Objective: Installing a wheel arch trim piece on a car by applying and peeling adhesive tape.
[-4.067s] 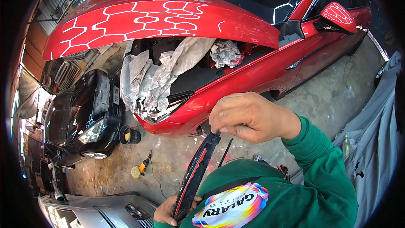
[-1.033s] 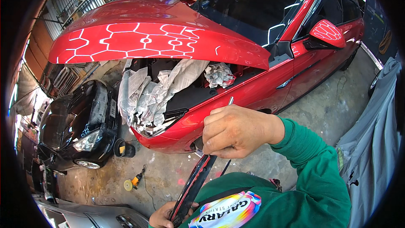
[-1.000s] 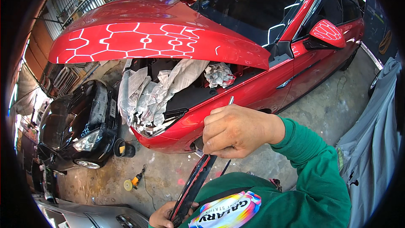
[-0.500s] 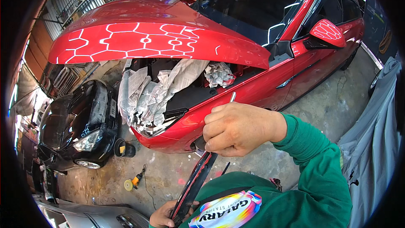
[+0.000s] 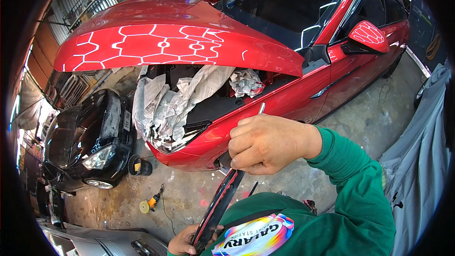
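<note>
A long, narrow black trim strip (image 5: 219, 204) with a red line along it slants up across my front. My left hand (image 5: 186, 241) is closed around its lower end, fingers wrapped from both sides. At the upper end my right hand (image 5: 270, 143) is closed in a fist, knuckles facing up, with the strip running out below it. A thin silver tip (image 5: 262, 108) sticks out above this fist; whether it belongs to the strip or to a separate tool, I cannot tell. My right fingertips are hidden. Just beyond stands a red car (image 5: 227, 125) with its hood (image 5: 156, 42) raised.
Crumpled newspaper (image 5: 166, 104) covers parts of the engine bay and headlight. At the left is a black car (image 5: 71, 132), with a black bucket (image 5: 140, 166) beside it. A yellow polisher (image 5: 151, 203) with a cord lies on the floor. Grey sheeting (image 5: 417, 161) hangs at the right.
</note>
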The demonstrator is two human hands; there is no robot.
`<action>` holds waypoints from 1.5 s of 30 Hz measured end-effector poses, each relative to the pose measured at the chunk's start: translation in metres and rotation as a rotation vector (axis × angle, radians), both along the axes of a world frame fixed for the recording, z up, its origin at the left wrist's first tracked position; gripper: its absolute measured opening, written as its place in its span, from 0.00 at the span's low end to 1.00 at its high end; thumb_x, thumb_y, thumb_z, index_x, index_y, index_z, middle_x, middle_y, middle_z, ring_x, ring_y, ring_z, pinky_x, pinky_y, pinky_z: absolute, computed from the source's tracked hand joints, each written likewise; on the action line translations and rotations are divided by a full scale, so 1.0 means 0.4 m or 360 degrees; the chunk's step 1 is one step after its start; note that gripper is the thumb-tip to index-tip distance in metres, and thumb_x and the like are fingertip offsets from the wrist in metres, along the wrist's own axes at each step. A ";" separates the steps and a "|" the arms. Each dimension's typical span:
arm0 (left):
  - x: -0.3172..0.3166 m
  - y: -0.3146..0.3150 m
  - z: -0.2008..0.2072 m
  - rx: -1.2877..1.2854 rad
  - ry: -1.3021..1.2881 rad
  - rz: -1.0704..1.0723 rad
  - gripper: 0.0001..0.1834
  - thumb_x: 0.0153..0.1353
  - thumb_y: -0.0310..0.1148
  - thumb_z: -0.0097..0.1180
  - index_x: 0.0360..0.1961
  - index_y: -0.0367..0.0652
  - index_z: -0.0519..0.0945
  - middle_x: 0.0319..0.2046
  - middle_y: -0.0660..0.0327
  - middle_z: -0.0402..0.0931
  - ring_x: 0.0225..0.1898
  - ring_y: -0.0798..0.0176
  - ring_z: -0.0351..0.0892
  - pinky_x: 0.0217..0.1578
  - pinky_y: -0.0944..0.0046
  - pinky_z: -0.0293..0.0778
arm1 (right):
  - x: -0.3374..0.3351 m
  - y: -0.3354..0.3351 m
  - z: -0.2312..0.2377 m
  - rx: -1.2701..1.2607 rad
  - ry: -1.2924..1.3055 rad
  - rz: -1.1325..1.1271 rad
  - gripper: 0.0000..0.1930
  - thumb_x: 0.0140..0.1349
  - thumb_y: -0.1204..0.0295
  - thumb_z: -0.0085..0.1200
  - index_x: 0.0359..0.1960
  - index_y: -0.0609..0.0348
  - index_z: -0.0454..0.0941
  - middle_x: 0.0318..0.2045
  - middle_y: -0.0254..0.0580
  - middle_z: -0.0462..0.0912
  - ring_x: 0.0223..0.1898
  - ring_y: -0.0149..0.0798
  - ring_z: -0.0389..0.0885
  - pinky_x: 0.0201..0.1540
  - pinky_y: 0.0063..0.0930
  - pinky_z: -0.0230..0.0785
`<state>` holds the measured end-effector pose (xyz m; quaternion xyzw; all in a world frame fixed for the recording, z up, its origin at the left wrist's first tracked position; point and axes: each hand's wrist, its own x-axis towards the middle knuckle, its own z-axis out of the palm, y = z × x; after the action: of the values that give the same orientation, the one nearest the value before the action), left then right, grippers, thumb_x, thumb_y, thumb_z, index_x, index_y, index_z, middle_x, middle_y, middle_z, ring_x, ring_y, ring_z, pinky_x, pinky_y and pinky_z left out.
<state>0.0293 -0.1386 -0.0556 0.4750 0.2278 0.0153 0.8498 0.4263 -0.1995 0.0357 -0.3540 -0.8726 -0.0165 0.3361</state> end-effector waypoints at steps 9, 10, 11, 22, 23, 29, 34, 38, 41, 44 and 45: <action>-0.006 -0.003 -0.003 -0.0133 -0.0017 0.0045 0.63 0.33 0.53 0.84 0.69 0.28 0.70 0.62 0.50 0.77 0.61 0.54 0.78 0.65 0.57 0.69 | -0.006 -0.002 0.001 0.0003 0.0067 0.0071 0.09 0.52 0.75 0.63 0.21 0.56 0.73 0.25 0.37 0.73 0.31 0.44 0.76 0.36 0.41 0.71; -0.007 -0.003 -0.005 -0.0133 -0.0016 0.0044 0.63 0.33 0.53 0.84 0.69 0.28 0.70 0.62 0.50 0.77 0.61 0.54 0.78 0.65 0.57 0.69 | -0.007 -0.003 0.001 0.0015 0.0070 0.0077 0.09 0.52 0.75 0.63 0.21 0.56 0.73 0.25 0.37 0.73 0.31 0.44 0.76 0.36 0.41 0.71; -0.007 -0.003 -0.007 -0.0139 -0.0011 0.0047 0.63 0.32 0.53 0.84 0.69 0.28 0.70 0.62 0.50 0.77 0.61 0.54 0.77 0.65 0.57 0.68 | -0.007 -0.004 0.001 0.0012 0.0080 0.0086 0.09 0.52 0.75 0.63 0.21 0.56 0.73 0.25 0.37 0.73 0.31 0.44 0.76 0.36 0.41 0.71; -0.004 0.006 -0.013 -0.0072 0.0018 -0.0004 0.66 0.30 0.56 0.84 0.69 0.28 0.70 0.62 0.51 0.77 0.61 0.54 0.77 0.65 0.58 0.68 | -0.008 -0.010 0.007 0.0024 -0.0059 0.0012 0.10 0.52 0.72 0.64 0.21 0.56 0.73 0.26 0.37 0.72 0.32 0.44 0.76 0.38 0.41 0.71; -0.003 0.006 -0.013 -0.0084 0.0012 0.0011 0.66 0.31 0.56 0.83 0.69 0.28 0.70 0.62 0.51 0.77 0.61 0.54 0.77 0.65 0.58 0.68 | -0.008 -0.012 0.008 0.0034 -0.0032 0.0033 0.10 0.52 0.72 0.64 0.21 0.56 0.73 0.26 0.37 0.72 0.32 0.44 0.76 0.38 0.41 0.71; 0.006 0.007 -0.004 -0.0067 -0.0012 0.0016 0.65 0.34 0.56 0.83 0.70 0.29 0.68 0.62 0.50 0.77 0.60 0.54 0.77 0.64 0.57 0.69 | -0.010 -0.022 0.019 0.0036 -0.0197 -0.0078 0.09 0.52 0.70 0.64 0.25 0.55 0.74 0.29 0.36 0.73 0.35 0.42 0.77 0.40 0.39 0.72; 0.009 0.012 0.000 -0.0057 -0.0011 -0.0015 0.66 0.36 0.59 0.82 0.72 0.30 0.67 0.63 0.51 0.76 0.60 0.55 0.77 0.63 0.57 0.69 | -0.018 -0.028 0.020 0.0044 -0.0297 -0.0197 0.10 0.52 0.70 0.65 0.31 0.52 0.75 0.30 0.36 0.72 0.35 0.42 0.77 0.40 0.38 0.71; 0.010 0.011 -0.002 0.0012 0.0009 0.0006 0.69 0.34 0.64 0.82 0.72 0.30 0.66 0.63 0.52 0.76 0.60 0.56 0.76 0.61 0.58 0.70 | -0.030 -0.032 0.014 0.0050 -0.0205 -0.0234 0.09 0.53 0.70 0.65 0.30 0.52 0.75 0.30 0.36 0.72 0.36 0.41 0.77 0.40 0.38 0.71; 0.009 0.008 -0.001 0.0027 0.0005 0.0032 0.70 0.34 0.64 0.82 0.72 0.31 0.66 0.62 0.52 0.76 0.59 0.56 0.77 0.60 0.58 0.71 | -0.040 -0.028 0.007 0.0139 -0.0212 -0.0282 0.09 0.54 0.70 0.64 0.30 0.52 0.75 0.30 0.35 0.72 0.36 0.41 0.77 0.40 0.37 0.71; 0.007 0.004 0.003 0.0012 -0.0001 0.0030 0.69 0.36 0.63 0.82 0.73 0.30 0.66 0.61 0.52 0.78 0.58 0.56 0.78 0.60 0.59 0.72 | -0.044 -0.027 0.003 0.0184 -0.0207 -0.0293 0.09 0.54 0.68 0.64 0.30 0.51 0.75 0.30 0.35 0.72 0.36 0.40 0.77 0.40 0.37 0.71; 0.007 0.004 0.003 -0.0007 0.0009 0.0017 0.68 0.36 0.62 0.82 0.73 0.30 0.65 0.60 0.53 0.78 0.57 0.56 0.78 0.59 0.59 0.72 | -0.045 -0.028 0.002 0.0191 -0.0243 -0.0303 0.09 0.53 0.68 0.64 0.30 0.51 0.74 0.30 0.35 0.72 0.36 0.40 0.77 0.40 0.36 0.72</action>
<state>0.0319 -0.1371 -0.0542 0.4721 0.2329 0.0181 0.8500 0.4084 -0.2106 0.0366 -0.4121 -0.8556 -0.1272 0.2863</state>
